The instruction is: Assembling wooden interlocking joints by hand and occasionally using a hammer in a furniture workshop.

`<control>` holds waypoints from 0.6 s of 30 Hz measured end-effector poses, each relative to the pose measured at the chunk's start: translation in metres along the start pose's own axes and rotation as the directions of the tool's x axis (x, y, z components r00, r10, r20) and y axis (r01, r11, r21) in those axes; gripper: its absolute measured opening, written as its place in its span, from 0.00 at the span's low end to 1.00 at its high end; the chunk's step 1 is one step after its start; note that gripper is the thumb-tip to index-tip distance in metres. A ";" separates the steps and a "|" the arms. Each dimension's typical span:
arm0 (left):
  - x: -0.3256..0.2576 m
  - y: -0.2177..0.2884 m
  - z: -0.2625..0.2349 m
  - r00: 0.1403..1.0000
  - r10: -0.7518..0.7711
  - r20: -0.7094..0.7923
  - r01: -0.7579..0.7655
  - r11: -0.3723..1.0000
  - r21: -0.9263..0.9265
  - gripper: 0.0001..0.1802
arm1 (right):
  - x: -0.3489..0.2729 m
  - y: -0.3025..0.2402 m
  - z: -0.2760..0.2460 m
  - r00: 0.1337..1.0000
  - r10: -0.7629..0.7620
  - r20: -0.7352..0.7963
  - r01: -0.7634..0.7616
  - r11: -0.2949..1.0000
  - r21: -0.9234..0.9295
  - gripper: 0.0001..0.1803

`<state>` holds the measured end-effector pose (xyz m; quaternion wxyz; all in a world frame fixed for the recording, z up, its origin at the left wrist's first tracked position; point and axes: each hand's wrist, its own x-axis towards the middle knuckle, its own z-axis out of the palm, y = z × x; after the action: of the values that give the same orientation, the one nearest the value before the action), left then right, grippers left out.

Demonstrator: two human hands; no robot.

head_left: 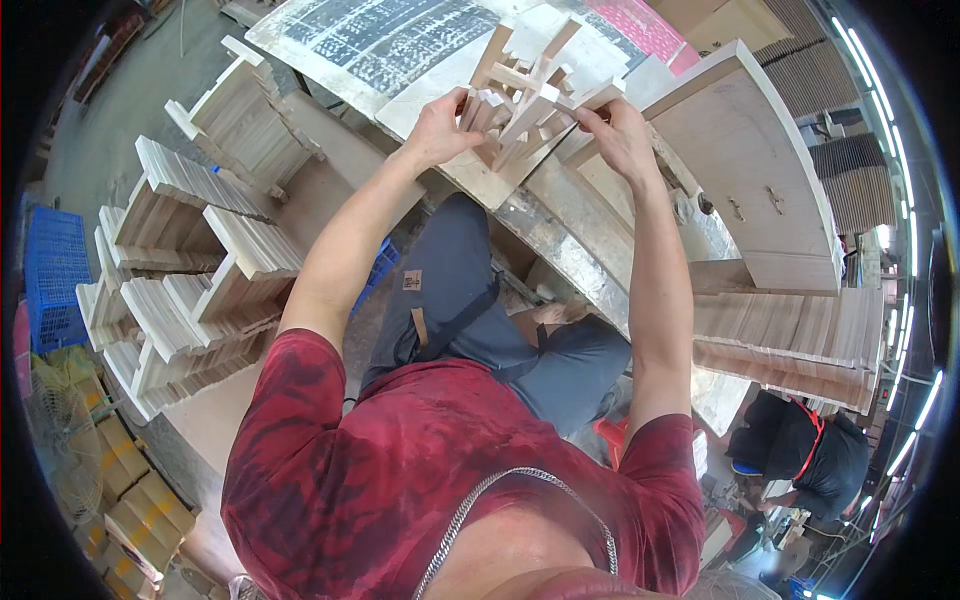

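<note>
A jumbled cluster of short, pale wooden strips (530,110) stands on the work table (410,112) in front of me, some upright and some lying across others. My left hand (442,132) is closed around the left side of the cluster, thumb on the near side and fingers partly hidden behind the wood. At the right side, my right hand (620,140) is closed on the end of a strip that points out of the cluster, its thumb toward the middle. Both arms reach forward over my lap.
Stacks of wooden boards (190,265) stand at my left, with a blue crate (56,275) beyond. To the right are a large wooden panel (745,170) and a row of stacked boards (790,340). A person in black (805,450) bends over at the lower right.
</note>
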<state>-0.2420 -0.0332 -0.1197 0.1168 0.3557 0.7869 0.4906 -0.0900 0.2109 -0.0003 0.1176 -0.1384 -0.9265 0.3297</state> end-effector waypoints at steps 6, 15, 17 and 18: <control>-0.004 0.005 0.005 0.999 0.011 -0.041 -0.016 0.993 -0.119 0.37 | -0.011 -0.012 0.008 0.995 0.064 -0.077 -0.068 0.997 -0.047 0.19; -0.012 -0.007 0.003 0.992 0.019 -0.125 -0.029 0.997 -0.075 0.53 | -0.008 -0.038 -0.003 0.986 0.150 0.066 -0.125 0.949 -0.291 0.28; -0.016 0.002 -0.002 0.997 0.069 -0.021 -0.069 0.998 -0.012 0.61 | -0.011 -0.034 0.001 0.994 0.084 -0.075 -0.105 0.939 -0.327 0.29; -0.019 0.007 0.000 0.997 0.069 -0.016 -0.069 0.997 -0.015 0.61 | -0.007 -0.025 0.007 0.992 0.061 -0.107 -0.077 0.984 -0.163 0.29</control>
<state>-0.2254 -0.0440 -0.1163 0.0964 0.3779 0.7712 0.5031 -0.0897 0.1859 0.0095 0.1410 -0.1963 -0.9382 0.2476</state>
